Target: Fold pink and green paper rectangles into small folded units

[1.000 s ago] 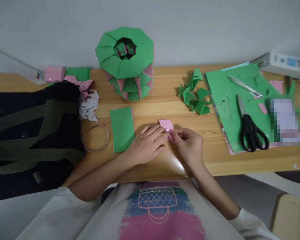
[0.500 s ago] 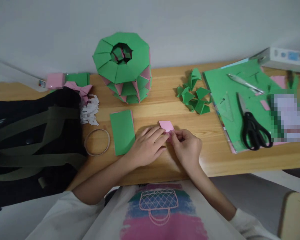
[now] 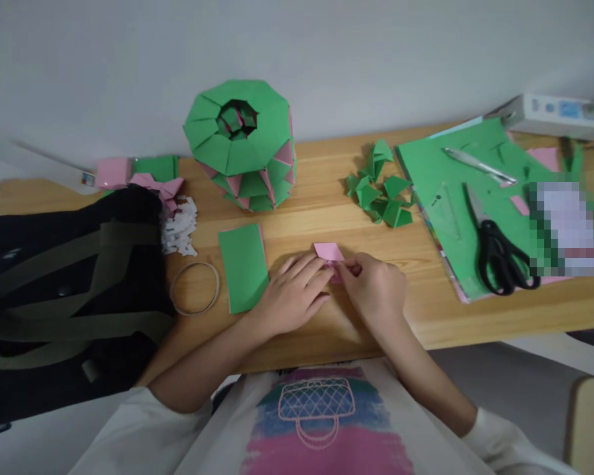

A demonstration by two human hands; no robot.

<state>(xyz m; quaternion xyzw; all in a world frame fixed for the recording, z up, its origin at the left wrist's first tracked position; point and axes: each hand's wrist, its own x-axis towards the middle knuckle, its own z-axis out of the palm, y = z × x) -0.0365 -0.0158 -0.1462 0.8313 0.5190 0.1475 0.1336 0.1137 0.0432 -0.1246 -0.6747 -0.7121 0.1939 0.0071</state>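
Presumably mid-fold, the pink paper (image 3: 329,251) lies inward of the near edge of the tabletop (image 3: 297,221), under the left hand (image 3: 295,293), fingers slightly parted, and pinched by the right hand (image 3: 377,285), likely next needing a firm crease.

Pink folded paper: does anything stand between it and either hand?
Nothing visible does. The left hand lies with fingertips on the pink paper; the right hand pinches it. The green paper stack sits left of both hands.
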